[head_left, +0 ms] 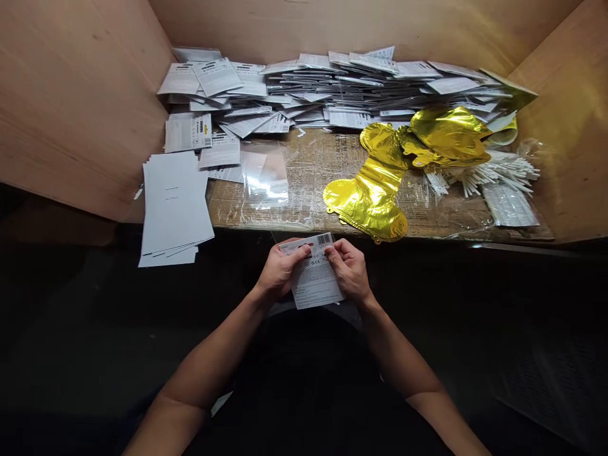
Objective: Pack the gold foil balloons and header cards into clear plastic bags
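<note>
I'm pinching a barcoded card (313, 278) between my fingers (298, 252), both hands, with a gold foil stocking balloon (373, 199) lying upper right.

# Bench (313, 183) Piled With Printed Cards (332, 88)

The taped cardboard top of the bench is covered along its back by a loose heap of the printed cards. A stocking-shaped gold foil balloon (370, 196) is laid toward the right, touching a crumpled gold foil balloon (449, 133). A bundle of white plastic sticks (494, 174) and a flat clear packet (510, 206) are placed at the right end. Clear plastic bags (266, 174) are left near the middle, and a stack of white sheets (173, 206) is set at the front left corner, reaching past the edge.
</note>
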Demonstrator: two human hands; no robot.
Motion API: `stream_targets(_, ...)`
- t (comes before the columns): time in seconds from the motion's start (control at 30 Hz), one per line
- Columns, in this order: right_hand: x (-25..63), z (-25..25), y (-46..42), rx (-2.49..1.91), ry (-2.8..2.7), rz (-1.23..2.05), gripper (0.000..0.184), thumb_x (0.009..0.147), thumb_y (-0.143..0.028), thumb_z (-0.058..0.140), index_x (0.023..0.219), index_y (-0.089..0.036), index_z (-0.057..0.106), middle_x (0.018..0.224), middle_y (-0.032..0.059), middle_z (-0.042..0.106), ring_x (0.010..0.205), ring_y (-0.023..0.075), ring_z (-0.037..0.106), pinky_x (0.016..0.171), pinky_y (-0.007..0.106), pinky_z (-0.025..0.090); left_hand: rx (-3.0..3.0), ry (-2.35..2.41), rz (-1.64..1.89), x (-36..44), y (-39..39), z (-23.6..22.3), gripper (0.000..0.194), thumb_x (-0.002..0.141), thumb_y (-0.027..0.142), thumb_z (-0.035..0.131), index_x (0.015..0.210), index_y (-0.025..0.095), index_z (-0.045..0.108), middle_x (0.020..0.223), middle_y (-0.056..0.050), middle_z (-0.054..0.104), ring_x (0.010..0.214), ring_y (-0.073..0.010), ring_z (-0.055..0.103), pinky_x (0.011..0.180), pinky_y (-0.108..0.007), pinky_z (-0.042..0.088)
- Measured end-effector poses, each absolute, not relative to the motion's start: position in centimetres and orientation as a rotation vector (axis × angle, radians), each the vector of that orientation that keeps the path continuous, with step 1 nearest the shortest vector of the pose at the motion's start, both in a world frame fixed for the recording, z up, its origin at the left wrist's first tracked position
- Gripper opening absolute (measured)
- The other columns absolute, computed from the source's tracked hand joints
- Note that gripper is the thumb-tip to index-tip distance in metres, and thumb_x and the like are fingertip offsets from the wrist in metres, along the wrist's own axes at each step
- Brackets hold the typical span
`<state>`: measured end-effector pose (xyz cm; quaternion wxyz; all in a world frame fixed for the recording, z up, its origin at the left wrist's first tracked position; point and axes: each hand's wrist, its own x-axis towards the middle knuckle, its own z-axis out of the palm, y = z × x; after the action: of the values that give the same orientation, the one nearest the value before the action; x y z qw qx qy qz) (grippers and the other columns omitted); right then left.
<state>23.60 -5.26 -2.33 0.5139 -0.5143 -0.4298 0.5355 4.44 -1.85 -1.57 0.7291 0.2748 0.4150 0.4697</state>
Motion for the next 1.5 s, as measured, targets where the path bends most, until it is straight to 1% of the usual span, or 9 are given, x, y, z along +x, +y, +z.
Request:
stream_targets(0.17,23.9,-3.9,-7.3,-1.099,-0.894,1.627,0.065,0.079,-0.07,0.086,0.115,-0.021,0.062,0.06,-0.0062,0.062,0.038,0.006,0.035,0.036,0.019,0.024,0.529,0.951,1.206,4.8,0.2,-0.5,0.043,0.068,0.039,0.1,0.098,0.016,0.08,0.094,-0.008,0.082,0.081,-0.0225,0.078,0.081,-0.038,0.066)
stream_targets(0.3,22.2,-4.2,-8.8,-1.204,-0.766,1.561,0.052,0.09,-0.062,0.079,0.112,-0.018,0.062,0.053,-0.0074,0.057,0.035,0.0053,0.033,0.033,0.018,0.024,0.537,0.941,1.203,5.8,-0.6,-0.7,0.046,0.068,0.038,0.1,0.101,0.015,0.079,0.095,-0.008,0.082,0.084,-0.0254,0.079,0.081,-0.04,0.066)
stream_targets(0.53,20.1,-3.7,-6.8,-1.112,-0.581,1.393,0.049,0.085,-0.058,0.085,0.103,-0.022,0.056,0.06,-0.0075,0.065,0.033,0.0046,0.04,0.032,0.015,0.029,0.714,0.913,1.053,7.8,-2.9,-2.5,0.044,0.076,0.041,0.093,0.104,0.011,0.078,0.108,-0.015,0.081,0.097,-0.0286,0.078,0.095,-0.043,0.062)
stream_targets(0.67,20.4,-4.4,-5.5,-1.106,-0.573,1.384,0.051,0.083,-0.062,0.084,0.084,-0.021,0.055,0.052,-0.0055,0.06,0.029,0.0049,0.04,0.031,0.018,0.026,1.169,1.155,1.156,5.6,-0.2,-2.1,0.06,0.08,0.043,0.09,0.129,0.015,0.068,0.126,-0.018,0.074,0.111,-0.0336,0.074,0.099,-0.051,0.062)
stream_targets(0.77,20.9,-5.1,-4.2,-1.126,-0.512,1.299,0.055,0.081,-0.066,0.084,0.076,-0.023,0.051,0.042,-0.0106,0.047,0.028,0.0048,0.034,0.03,0.018,0.023,1.784,1.273,1.315,4.2,2.3,-1.6,0.072,0.077,0.035,0.092,0.141,0.02,0.062,0.149,-0.021,0.061,0.141,-0.0409,0.058,0.117,-0.06,0.05)
stream_targets(0.87,21.2,-6.3,-3.0,-1.16,-0.486,1.23,0.058,0.077,-0.07,0.085,0.076,-0.023,0.05,0.042,-0.012,0.045,0.028,0.0047,0.033,0.03,0.018,0.022,2.231,0.905,0.972,4.1,4.4,-1.8,0.06,0.08,0.035,0.089,0.135,0.023,0.07,0.155,-0.017,0.06,0.156,-0.0426,0.044,0.131,-0.061,0.033)
stream_targets(1.07,21.3,-8.1,-2.9,-1.201,-0.653,1.231,0.057,0.078,-0.071,0.083,0.077,-0.019,0.06,0.055,-0.0048,0.06,0.033,0.0034,0.038,0.032,0.018,0.024,2.244,0.82,0.815,5.0,6.3,-2.6,0.045,0.076,0.035,0.088,0.119,0.026,0.079,0.143,-0.015,0.071,0.147,-0.0411,0.056,0.128,-0.058,0.039)
stream_targets(1.37,21.2,-8.2,-3.1,-1.273,-0.736,1.122,0.046,0.091,-0.065,0.071,0.082,-0.021,0.062,0.049,-0.0094,0.049,0.034,0.0064,0.031,0.034,0.022,0.022,2.389,0.92,0.88,5.7,7.4,-3.7,0.021,0.09,0.035,0.074,0.108,0.026,0.08,0.13,-0.013,0.078,0.135,-0.0335,0.068,0.118,-0.046,0.051)
stream_targets(1.5,23.8,-5.2,-1.9,-1.436,-1.123,0.991,0.038,0.099,-0.054,0.063,0.085,-0.02,0.068,0.057,-0.0039,0.057,0.047,0.0119,0.048,0.048,0.025,0.038,2.487,0.838,0.718,5.5,10.9,-2.8,0.024,0.098,0.038,0.065,0.107,0.022,0.081,0.136,-0.012,0.076,0.135,-0.0285,0.068,0.115,-0.04,0.054)
